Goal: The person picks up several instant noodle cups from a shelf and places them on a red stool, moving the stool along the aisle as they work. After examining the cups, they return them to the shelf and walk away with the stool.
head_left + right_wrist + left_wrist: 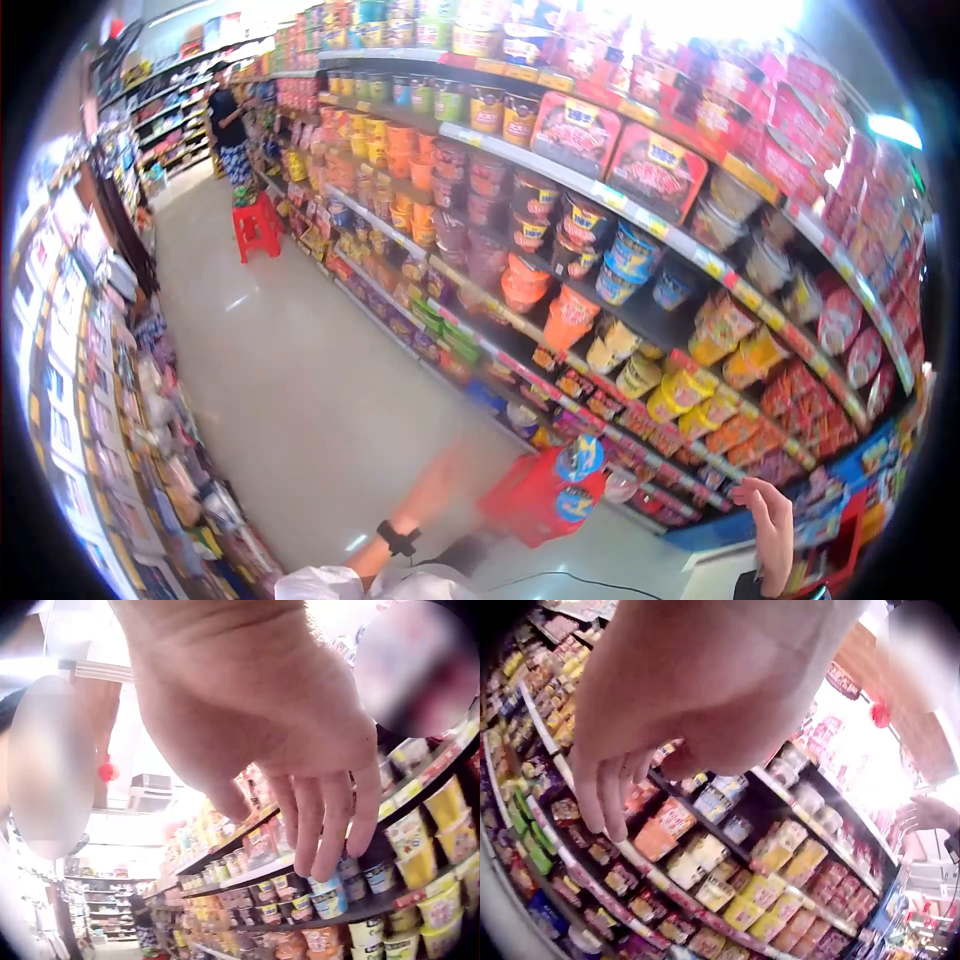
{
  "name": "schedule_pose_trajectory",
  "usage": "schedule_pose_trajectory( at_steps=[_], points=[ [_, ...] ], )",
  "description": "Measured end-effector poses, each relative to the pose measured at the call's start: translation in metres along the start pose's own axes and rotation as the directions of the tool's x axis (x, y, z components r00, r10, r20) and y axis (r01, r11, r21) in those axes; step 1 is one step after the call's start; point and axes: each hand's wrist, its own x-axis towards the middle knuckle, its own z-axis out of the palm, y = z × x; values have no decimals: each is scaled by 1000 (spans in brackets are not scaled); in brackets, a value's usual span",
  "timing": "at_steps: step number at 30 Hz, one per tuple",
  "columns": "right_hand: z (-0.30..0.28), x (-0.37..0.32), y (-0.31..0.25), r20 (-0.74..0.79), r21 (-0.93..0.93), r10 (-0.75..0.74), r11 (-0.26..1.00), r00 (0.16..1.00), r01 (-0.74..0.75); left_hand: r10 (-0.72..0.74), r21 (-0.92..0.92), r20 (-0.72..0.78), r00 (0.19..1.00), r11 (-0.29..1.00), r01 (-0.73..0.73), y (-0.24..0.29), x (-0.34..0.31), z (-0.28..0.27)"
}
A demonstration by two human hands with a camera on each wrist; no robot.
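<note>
My left hand (pixel 440 490), blurred in the head view, reaches over the aisle floor beside a red basket or stool (pixel 530 500) with blue-lidded cups (pixel 578 457) on it. In the left wrist view the same hand (pixel 697 697) hangs with relaxed fingers and nothing in them. My right hand (pixel 772 530) is raised at the lower right of the head view, in front of the lower shelves. Its fingers hang loosely and hold nothing in the right wrist view, where the hand (pixel 262 727) appears before blue noodle cups (pixel 328 900).
Shelves of cup noodles (pixel 630 260) run along the right side, and another stocked shelf (pixel 90 400) lines the left. Down the aisle floor (pixel 250 350) a person (pixel 228 125) stands by a red stool (pixel 257 228). A thin dark cable (pixel 570 575) crosses the bottom.
</note>
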Motion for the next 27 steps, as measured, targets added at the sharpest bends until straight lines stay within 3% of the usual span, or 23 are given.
schedule_pose_trajectory(
  at_steps=[2, 5, 8, 9, 10, 12, 13, 15, 16, 18, 19, 20, 21, 22, 23, 24, 25, 26, 27],
  points=[
    [11, -31, 36, -86, 81, 76, 994, 993, -69, -29, 127, 11, 1000, 991, 27, -50, -45, -10],
    [47, -84, 77, -199, -36, 156, 985, 968, -166, -231, 118, 136, 963, 969, 215, -83, -98, -25],
    [113, -136, 104, -232, -142, 229, 953, 945, -266, -259, 401, 300, 918, 908, 125, -130, -134, -21],
    [139, -154, 115, -198, -84, 293, 946, 936, -314, -290, 273, 351, 890, 941, 200, -132, -149, -24],
    [168, -172, 125, -144, -1, 373, 926, 917, -377, -307, 145, 393, 867, 952, 271, -134, -152, -23],
    [218, -208, 156, 158, 15, 386, 919, 909, -393, -371, 292, 663, 650, 928, 231, -169, -164, -27],
    [243, -227, 177, 330, 34, 408, 896, 851, -442, -328, 258, 663, 673, 944, 207, -167, -172, -37],
    [297, -266, 200, 630, 71, 373, 846, 681, -529, -295, 202, 689, 662, 955, 215, -163, -181, -69],
    [306, -253, 153, 713, -89, 493, 768, 498, -634, -305, 178, 708, 636, 950, 258, -166, -185, -83],
    [351, -260, 141, 609, -67, 596, 697, 524, -714, -346, 171, 711, 612, 929, 327, -183, -190, -119],
    [362, -251, 120, 558, -187, 602, 762, 571, -620, -376, 188, 698, 609, 917, 351, -198, -194, -138],
    [379, -253, 120, 540, -146, 577, 781, 613, -607, -406, 199, 684, 607, 903, 381, -214, -200, -156],
    [398, -251, 122, 471, -201, 435, 900, 768, -387, -419, 222, 620, 664, 905, 363, -229, -205, -172],
    [411, -252, 120, 415, -281, 261, 948, 872, -150, -340, 444, 602, 722, 895, 52, -257, -215, -188],
    [416, -241, 91, 417, -228, 323, 942, 850, -246, -245, 609, 612, 752, 752, -250, -297, -231, -202],
    [422, -224, 59, 424, -179, 378, 926, 823, -333, -142, 702, 642, 754, 504, -503, -334, -245, -213],
    [433, -219, 44, 453, -212, 441, 897, 775, -387, -284, 650, 527, 801, 742, -164, -362, -254, -225],
    [454, -230, 56, 377, -340, 328, 919, 866, -200, -454, 503, 432, 779, 839, 209, -392, -259, -239],
    [467, -224, 50, 406, -320, 409, 901, 817, -293, -622, 288, 374, 689, 783, 551, -418, -265, -257]
  ],
)
